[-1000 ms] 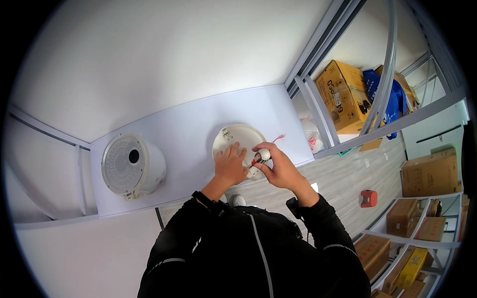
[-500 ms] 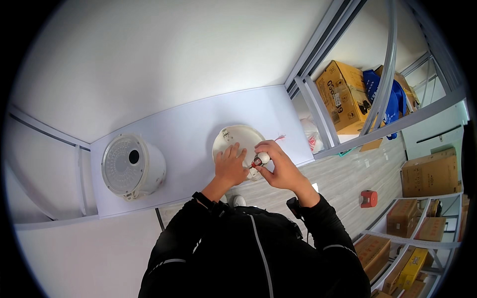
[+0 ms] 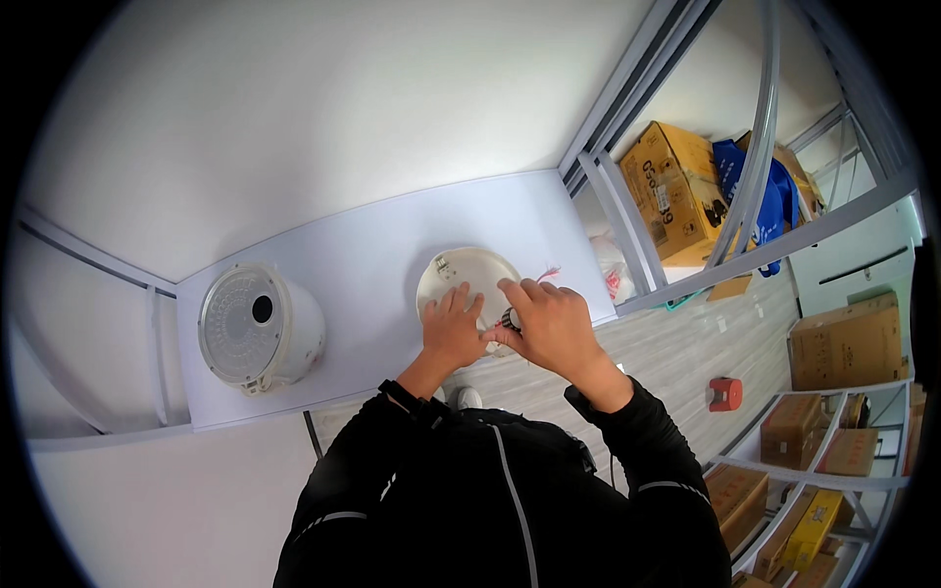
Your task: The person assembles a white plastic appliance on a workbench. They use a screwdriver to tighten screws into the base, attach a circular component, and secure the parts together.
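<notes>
A shallow round cream-white appliance part [image 3: 492,267] lies near the table's front edge, with a small metal fitting by its far-left rim. My left hand [image 3: 453,321] rests on it, fingers spread, thumb reaching toward my right hand. My right hand [image 3: 554,328] is curled over what looks like a short screwdriver [image 3: 511,319]. Only a dark-and-light ridged bit of the tool shows; my fingers cover the rest, and its tip is hidden. Thin pink-red strands [image 3: 551,272] stick out past the part's right side, behind my right hand.
On the table's left stands a round white drum-shaped appliance [image 3: 299,328] with a grey lid and dark round hole. Metal rails frame a shelf at right with a cardboard box [image 3: 671,191] and blue bag [image 3: 776,196]. A red stool [image 3: 725,394] stands on the floor; boxes fill the lower-right rack.
My right hand has turned and closed over the tool's end, hiding the white knob and red body that showed before. My left hand has stayed nearly in place.
</notes>
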`<state>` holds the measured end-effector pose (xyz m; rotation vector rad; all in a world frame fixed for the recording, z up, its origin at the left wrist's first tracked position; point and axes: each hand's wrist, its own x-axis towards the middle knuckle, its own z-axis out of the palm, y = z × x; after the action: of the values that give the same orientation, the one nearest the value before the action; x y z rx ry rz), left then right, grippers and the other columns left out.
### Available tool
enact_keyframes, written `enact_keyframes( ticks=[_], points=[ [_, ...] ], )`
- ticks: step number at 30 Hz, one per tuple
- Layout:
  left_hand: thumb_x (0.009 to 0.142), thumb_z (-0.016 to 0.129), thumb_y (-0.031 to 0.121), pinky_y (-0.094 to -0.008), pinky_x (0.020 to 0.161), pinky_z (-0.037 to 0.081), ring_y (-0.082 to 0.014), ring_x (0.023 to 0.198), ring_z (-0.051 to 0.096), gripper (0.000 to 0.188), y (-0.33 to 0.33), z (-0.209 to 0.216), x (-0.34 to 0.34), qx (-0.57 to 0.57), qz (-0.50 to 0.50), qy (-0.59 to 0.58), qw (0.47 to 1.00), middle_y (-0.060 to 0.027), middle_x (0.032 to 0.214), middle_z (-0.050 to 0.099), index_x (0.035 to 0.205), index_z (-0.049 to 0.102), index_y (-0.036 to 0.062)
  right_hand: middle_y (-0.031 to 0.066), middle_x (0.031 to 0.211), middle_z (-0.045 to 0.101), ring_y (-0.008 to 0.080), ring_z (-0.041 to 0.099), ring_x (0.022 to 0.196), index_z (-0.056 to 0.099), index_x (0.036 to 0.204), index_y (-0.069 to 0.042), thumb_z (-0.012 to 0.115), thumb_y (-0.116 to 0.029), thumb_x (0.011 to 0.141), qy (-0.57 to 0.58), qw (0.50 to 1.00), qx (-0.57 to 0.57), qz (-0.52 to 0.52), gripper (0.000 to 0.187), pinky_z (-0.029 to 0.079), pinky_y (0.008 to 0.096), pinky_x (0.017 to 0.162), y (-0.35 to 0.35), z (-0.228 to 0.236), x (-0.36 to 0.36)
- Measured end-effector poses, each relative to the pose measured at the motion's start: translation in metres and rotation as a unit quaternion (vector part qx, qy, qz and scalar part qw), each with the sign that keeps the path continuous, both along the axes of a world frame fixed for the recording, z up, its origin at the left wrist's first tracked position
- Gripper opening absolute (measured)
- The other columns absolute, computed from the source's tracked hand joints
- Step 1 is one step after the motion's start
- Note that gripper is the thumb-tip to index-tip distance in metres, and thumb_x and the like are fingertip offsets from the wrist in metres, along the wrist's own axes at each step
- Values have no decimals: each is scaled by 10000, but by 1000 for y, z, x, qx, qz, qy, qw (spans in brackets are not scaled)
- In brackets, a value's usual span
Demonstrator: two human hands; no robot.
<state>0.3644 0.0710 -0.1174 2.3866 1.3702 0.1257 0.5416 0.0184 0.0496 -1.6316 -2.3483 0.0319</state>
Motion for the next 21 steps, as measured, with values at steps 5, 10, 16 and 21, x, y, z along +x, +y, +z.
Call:
enact_keyframes(
  ticks=[5,10,16,21],
  points=[
    [878,777,494,-603,1221,300,-327,1593,354,844,-3,2,-1,15,0,2,1000,-155,1735,382,1613,546,150,122,958,647,325,704,822,551,1348,-36,825,-220,877,108,992,34,48,575,549,425,681,-1,8,-5],
    [854,758,548,-594,1229,304,-370,1591,368,887,-2,2,-3,17,-3,4,1000,-172,1741,379,1622,542,161,118,972,664,315,699,802,558,1310,-53,815,-198,876,41,998,28,28,525,534,452,687,0,3,-8],
    [845,763,523,-597,1216,319,-368,1573,395,869,-5,-5,-2,40,-3,7,999,-176,1726,402,1605,559,153,110,948,661,307,684,806,569,1289,-50,806,-209,875,-109,982,-107,-115,504,517,462,714,-1,12,-12],
    [847,758,527,-596,1226,312,-356,1589,378,887,-5,-4,-1,38,2,9,999,-170,1739,383,1619,541,147,112,914,659,309,671,896,570,1212,-51,782,-230,879,13,997,73,39,433,494,424,734,-6,7,-2]
  ],
)
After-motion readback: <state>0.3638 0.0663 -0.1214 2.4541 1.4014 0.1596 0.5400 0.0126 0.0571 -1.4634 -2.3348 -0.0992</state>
